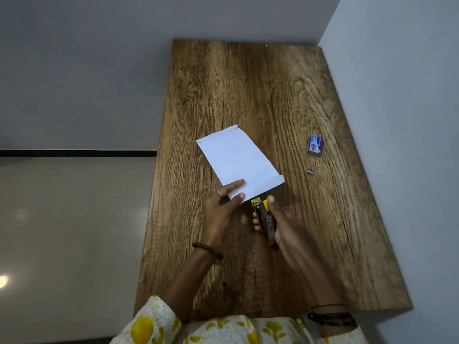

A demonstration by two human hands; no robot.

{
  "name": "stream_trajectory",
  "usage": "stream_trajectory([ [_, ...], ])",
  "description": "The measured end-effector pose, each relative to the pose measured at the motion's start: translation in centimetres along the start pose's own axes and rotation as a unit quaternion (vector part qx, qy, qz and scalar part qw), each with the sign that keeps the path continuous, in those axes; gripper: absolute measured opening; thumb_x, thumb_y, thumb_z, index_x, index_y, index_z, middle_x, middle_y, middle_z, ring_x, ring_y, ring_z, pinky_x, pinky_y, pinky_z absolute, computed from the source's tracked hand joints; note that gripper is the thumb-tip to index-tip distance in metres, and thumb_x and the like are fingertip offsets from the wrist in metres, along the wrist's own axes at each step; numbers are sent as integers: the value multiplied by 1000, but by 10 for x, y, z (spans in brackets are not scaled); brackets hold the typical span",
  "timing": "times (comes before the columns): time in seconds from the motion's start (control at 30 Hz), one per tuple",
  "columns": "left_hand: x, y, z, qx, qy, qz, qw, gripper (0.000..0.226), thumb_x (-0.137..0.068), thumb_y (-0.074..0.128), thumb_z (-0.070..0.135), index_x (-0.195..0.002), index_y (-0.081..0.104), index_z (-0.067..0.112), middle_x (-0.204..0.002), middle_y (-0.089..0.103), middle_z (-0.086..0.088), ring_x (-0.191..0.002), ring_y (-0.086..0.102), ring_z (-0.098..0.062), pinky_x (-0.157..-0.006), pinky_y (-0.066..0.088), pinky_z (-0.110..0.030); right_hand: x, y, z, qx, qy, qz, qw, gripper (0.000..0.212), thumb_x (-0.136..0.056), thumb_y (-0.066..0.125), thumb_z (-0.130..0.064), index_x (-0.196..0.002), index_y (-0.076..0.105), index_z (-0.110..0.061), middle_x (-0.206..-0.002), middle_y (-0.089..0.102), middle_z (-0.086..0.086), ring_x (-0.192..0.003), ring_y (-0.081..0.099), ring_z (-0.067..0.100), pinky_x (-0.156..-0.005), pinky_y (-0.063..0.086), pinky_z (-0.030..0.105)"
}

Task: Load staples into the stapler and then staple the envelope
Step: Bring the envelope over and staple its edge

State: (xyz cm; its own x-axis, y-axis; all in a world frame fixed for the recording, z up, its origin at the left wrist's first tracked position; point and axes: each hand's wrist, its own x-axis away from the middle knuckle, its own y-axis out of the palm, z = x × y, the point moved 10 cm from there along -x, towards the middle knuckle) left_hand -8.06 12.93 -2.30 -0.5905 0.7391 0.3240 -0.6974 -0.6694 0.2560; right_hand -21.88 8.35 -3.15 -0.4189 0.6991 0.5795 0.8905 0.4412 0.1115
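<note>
A white envelope (238,160) lies slanted across the middle of the wooden table (260,95). My left hand (222,209) pinches its near corner, thumb on top. My right hand (285,227) grips a small yellow and dark stapler (264,217), thumb on its yellow top. The stapler's front end meets the envelope's folded near edge, next to my left fingers. A blue staple box (314,145) lies open at the right of the table. A short strip of staples (310,172) rests just in front of it.
A grey wall runs along the table's right side and behind it. The table's left edge drops to a glossy tiled floor (74,232). Beaded bracelets sit on both wrists.
</note>
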Motion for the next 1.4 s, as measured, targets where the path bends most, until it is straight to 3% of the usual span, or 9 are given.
stream_trajectory([
  [0.13, 4, 9, 7, -19, 22, -20, 999, 29, -80, 58, -9, -106, 64, 2, -101, 65, -2, -85, 63, 7, -70, 48, -9, -2, 11, -5, -7, -17, -25, 1000, 45, -67, 62, -47, -96, 69, -13, -79, 68, 6, -67, 63, 13, -64, 53, 23],
  [0.33, 11, 16, 11, -25, 34, -30, 999, 27, -82, 60, -5, -104, 66, 10, -102, 66, -3, -83, 65, 0, -69, 52, -16, -6, 14, -9, -66, -19, -27, 997, 29, -67, 68, -36, -86, 75, -15, -88, 72, 8, -85, 64, 24, -88, 49, 43],
  [0.43, 11, 15, 9, -31, 33, -22, 999, 28, -82, 60, -2, -100, 68, 18, -106, 66, -5, -88, 63, -18, -76, 53, -30, -7, 16, -10, -86, -17, -43, 995, 24, -67, 66, -32, -84, 74, -16, -80, 72, 2, -73, 63, 17, -74, 50, 33],
  [0.63, 13, 13, 12, -24, 40, -4, 999, 31, -80, 61, -4, -102, 66, 18, -99, 64, 6, -87, 60, -20, -80, 51, -36, -7, 21, -11, -83, -21, -62, 994, 32, -66, 65, -31, -93, 69, -14, -76, 72, -2, -66, 63, 10, -60, 51, 21],
  [0.8, 14, 17, 9, 16, 16, -12, 1000, 33, -84, 55, -5, -111, 61, 13, -89, 70, 9, -78, 64, -1, -71, 53, -20, -12, 17, -10, -79, -30, -36, 996, 31, -62, 69, -30, -89, 71, -15, -82, 75, -1, -74, 64, 15, -72, 52, 30],
  [0.93, 14, 20, 13, 4, 28, -24, 999, 31, -87, 50, -3, -113, 59, 12, -104, 65, 5, -92, 62, 5, -83, 51, -15, -13, 11, -10, -68, -33, -15, 997, 42, -58, 72, -34, -95, 70, -14, -84, 75, 0, -75, 66, 16, -74, 53, 32],
  [1.1, 17, 33, 5, 42, -26, -90, 995, 22, -85, 57, 10, -102, 65, 20, -100, 67, 7, -93, 62, -10, -76, 53, -20, -14, 10, -12, -54, -41, -14, 998, 37, -60, 70, -32, -92, 70, -13, -76, 75, -2, -72, 67, 13, -63, 54, 21],
  [1.27, 16, 37, 4, 5, -29, -100, 995, 47, -72, 67, -9, -112, 59, 14, -114, 58, -10, -97, 58, -11, -76, 53, -14, -9, 14, -15, -69, -64, -28, 995, 29, -68, 68, -24, -94, 70, -10, -89, 75, 5, -89, 70, 21, -73, 57, 25],
  [1.4, 15, 35, -4, 46, -61, -89, 993, 47, -67, 73, -1, -109, 61, 16, -113, 60, -11, -98, 60, -15, -80, 54, -22, -10, 11, -15, -58, -71, -5, 996, 34, -70, 70, -25, -99, 69, -8, -95, 75, 8, -93, 70, 23, -78, 56, 30],
])
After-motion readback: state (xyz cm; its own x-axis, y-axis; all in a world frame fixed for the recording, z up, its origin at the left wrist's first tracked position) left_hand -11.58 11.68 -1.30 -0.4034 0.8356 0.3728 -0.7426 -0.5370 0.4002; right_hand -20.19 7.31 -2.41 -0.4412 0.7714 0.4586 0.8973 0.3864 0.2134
